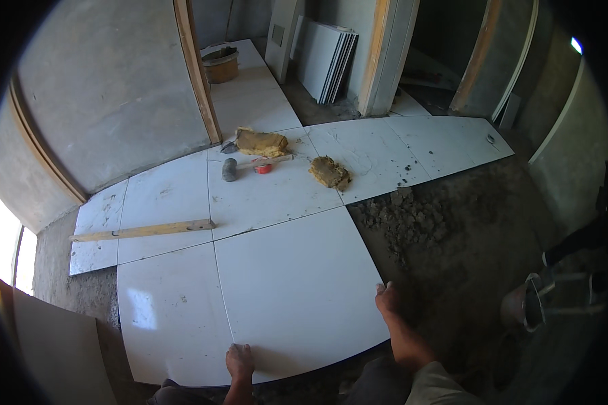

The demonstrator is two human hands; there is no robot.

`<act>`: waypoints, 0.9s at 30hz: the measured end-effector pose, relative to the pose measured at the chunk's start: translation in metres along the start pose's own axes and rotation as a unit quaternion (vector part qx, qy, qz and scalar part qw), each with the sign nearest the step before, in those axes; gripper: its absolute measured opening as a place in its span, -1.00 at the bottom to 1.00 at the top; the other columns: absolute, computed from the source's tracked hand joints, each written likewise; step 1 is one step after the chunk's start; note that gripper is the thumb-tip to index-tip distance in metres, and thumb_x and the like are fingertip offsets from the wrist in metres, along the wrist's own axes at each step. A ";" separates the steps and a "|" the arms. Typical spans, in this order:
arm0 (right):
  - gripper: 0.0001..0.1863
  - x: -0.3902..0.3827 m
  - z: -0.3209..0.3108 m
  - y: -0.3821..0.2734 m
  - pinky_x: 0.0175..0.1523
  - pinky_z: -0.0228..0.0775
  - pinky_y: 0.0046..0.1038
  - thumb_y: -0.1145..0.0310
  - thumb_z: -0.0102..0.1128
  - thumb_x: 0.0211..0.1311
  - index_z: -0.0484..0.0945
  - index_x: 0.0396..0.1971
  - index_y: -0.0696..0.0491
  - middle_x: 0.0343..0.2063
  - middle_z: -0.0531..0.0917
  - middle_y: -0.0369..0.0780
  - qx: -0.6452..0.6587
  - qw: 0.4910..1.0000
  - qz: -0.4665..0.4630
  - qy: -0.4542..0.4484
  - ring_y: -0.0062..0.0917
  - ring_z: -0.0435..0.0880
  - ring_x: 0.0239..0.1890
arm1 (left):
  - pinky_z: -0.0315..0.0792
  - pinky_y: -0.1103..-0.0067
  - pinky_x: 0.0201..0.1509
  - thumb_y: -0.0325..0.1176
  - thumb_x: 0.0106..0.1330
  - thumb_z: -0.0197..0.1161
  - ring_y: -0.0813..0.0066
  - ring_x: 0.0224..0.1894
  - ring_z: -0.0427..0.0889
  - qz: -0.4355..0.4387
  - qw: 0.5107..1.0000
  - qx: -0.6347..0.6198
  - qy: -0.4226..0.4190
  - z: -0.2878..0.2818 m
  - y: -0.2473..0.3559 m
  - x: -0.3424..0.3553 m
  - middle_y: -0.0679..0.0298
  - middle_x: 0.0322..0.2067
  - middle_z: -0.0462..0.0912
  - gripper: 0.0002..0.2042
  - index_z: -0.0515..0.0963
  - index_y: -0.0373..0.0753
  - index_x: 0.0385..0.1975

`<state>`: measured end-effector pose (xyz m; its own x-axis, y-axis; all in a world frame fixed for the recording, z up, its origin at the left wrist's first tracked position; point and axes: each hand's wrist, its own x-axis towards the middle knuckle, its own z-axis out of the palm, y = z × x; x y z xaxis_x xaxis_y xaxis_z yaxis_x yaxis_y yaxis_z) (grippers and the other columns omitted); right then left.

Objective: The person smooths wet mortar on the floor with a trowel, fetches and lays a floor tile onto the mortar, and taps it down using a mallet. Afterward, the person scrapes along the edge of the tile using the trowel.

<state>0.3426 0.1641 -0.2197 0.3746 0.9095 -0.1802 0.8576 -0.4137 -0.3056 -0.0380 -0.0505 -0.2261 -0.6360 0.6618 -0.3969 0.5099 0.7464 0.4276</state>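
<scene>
A large white floor tile (297, 283) lies in front of me, its far and left edges close against the neighbouring tiles. My left hand (240, 361) is closed at the near end of the joint (221, 290) between this tile and the one to its left; anything within its fingers is hidden. At the tile's right edge, my right hand (388, 299) grips the side with its fingertips. Farther off on the laid tiles are a rubber mallet (230, 169), a red round object (263, 169), and two yellow sponge-like pieces (261, 143).
A wooden batten (145, 230) lies across tiles at the left. Loose mortar (412, 219) covers ground at the right, with a bucket (523, 304) beyond. A tub (221, 65) stands in the doorway, and stacked tiles (321, 61) lean on the back wall. A person's dark sleeve (581, 239) shows far right.
</scene>
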 end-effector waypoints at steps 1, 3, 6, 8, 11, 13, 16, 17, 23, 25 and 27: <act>-0.58 -0.002 -0.001 -0.002 0.01 0.41 -0.14 0.08 0.02 0.31 0.52 -0.15 0.17 -0.15 0.60 0.09 0.024 1.000 -0.001 -0.001 0.00 0.57 -0.05 | 0.40 0.22 0.01 -0.15 0.26 0.18 -0.09 -0.14 0.55 0.003 1.000 -0.004 0.018 0.000 0.000 -0.001 -0.11 -0.28 0.60 -0.64 0.49 -0.42 -0.28; -0.61 -0.004 -0.004 -0.005 -0.02 0.42 -0.14 0.11 0.04 0.30 0.51 -0.16 0.16 -0.17 0.61 0.08 0.044 0.999 0.004 -0.009 0.00 0.58 -0.07 | 0.41 0.22 -0.01 -0.14 0.26 0.17 -0.09 -0.18 0.57 -0.011 1.000 -0.007 0.010 -0.004 0.002 -0.002 -0.09 -0.32 0.61 -0.64 0.51 -0.42 -0.32; -0.65 -0.003 -0.007 -0.006 -0.04 0.43 -0.14 0.14 0.06 0.30 0.50 -0.18 0.15 -0.19 0.61 0.06 0.053 0.998 0.021 -0.037 0.00 0.59 -0.09 | 0.43 0.22 -0.03 -0.15 0.26 0.16 -0.08 -0.22 0.60 -0.008 0.999 -0.029 0.018 -0.009 0.010 -0.006 -0.07 -0.37 0.63 -0.65 0.53 -0.41 -0.39; -0.64 0.000 -0.004 -0.003 -0.01 0.42 -0.16 0.15 0.04 0.31 0.50 -0.14 0.16 -0.16 0.60 0.07 0.049 0.998 0.016 -0.031 -0.01 0.58 -0.07 | 0.44 0.22 -0.04 -0.15 0.27 0.16 -0.07 -0.23 0.61 -0.015 0.999 -0.034 0.027 -0.013 0.015 -0.008 -0.07 -0.38 0.64 -0.65 0.54 -0.41 -0.41; -0.62 0.001 0.004 0.001 0.02 0.41 -0.17 0.16 0.04 0.31 0.49 -0.10 0.17 -0.12 0.59 0.09 0.080 0.996 0.006 -0.030 -0.02 0.57 -0.04 | 0.45 0.28 -0.01 -0.11 0.28 0.13 -0.06 -0.17 0.62 -0.050 0.998 -0.022 -0.008 -0.020 0.019 -0.011 -0.11 -0.31 0.65 -0.61 0.58 -0.41 -0.31; -0.63 0.002 0.003 -0.005 0.05 0.39 -0.17 0.19 0.03 0.31 0.50 -0.09 0.17 -0.08 0.56 0.11 0.062 0.997 -0.002 -0.034 -0.02 0.54 0.00 | 0.44 0.29 0.01 -0.10 0.27 0.13 -0.06 -0.16 0.62 -0.067 0.998 -0.007 0.006 -0.023 0.023 -0.013 -0.12 -0.29 0.65 -0.59 0.58 -0.42 -0.26; -0.68 0.003 -0.019 -0.037 0.06 0.38 -0.20 0.25 0.10 0.24 0.52 -0.13 0.16 -0.11 0.55 0.09 -0.109 0.989 -0.092 0.036 -0.05 0.52 0.00 | 0.43 0.32 0.06 -0.07 0.26 0.14 -0.06 -0.13 0.62 0.001 0.999 -0.020 0.044 -0.022 0.036 -0.018 -0.14 -0.25 0.64 -0.52 0.54 -0.44 -0.10; -0.70 0.007 -0.034 -0.053 0.05 0.38 -0.21 0.27 0.13 0.22 0.52 -0.15 0.16 -0.13 0.54 0.06 0.004 0.980 -0.172 0.102 -0.08 0.52 -0.03 | 0.39 0.32 0.12 -0.09 0.27 0.14 -0.05 -0.06 0.58 0.013 0.996 -0.080 0.034 -0.019 0.044 -0.021 -0.12 -0.18 0.62 -0.52 0.51 -0.43 -0.04; -0.70 0.010 -0.125 -0.122 0.02 0.39 -0.24 0.27 0.18 0.22 0.51 -0.17 0.18 -0.14 0.49 -0.08 0.222 0.898 -0.320 0.206 -0.24 0.51 -0.07 | 0.35 0.21 0.11 -0.17 0.26 0.17 -0.02 -0.01 0.54 0.176 0.981 -0.087 0.001 -0.009 0.077 -0.047 -0.08 -0.09 0.58 -0.59 0.48 -0.35 -0.02; -0.70 -0.001 -0.124 -0.109 0.03 0.38 -0.25 0.27 0.17 0.22 0.52 -0.17 0.18 -0.13 0.49 -0.08 0.264 0.886 -0.326 0.198 -0.26 0.50 -0.06 | 0.36 0.21 0.10 -0.18 0.26 0.17 -0.04 -0.06 0.56 0.198 0.974 -0.092 -0.061 -0.001 0.085 -0.062 -0.08 -0.12 0.59 -0.61 0.49 -0.33 -0.03; -0.69 -0.011 -0.108 -0.082 0.03 0.37 -0.25 0.26 0.17 0.21 0.52 -0.18 0.19 -0.14 0.49 -0.07 0.204 0.929 -0.272 0.147 -0.26 0.50 -0.07 | 0.38 0.23 0.10 -0.17 0.27 0.16 -0.03 -0.08 0.57 0.236 0.958 -0.099 -0.128 0.006 0.092 -0.080 -0.06 -0.12 0.60 -0.62 0.50 -0.32 -0.04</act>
<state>0.3061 0.1922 -0.0915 0.0551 0.9354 0.3492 0.7657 0.1848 -0.6161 0.0632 -0.0342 -0.1602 -0.1864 0.9365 -0.2972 0.5698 0.3494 0.7438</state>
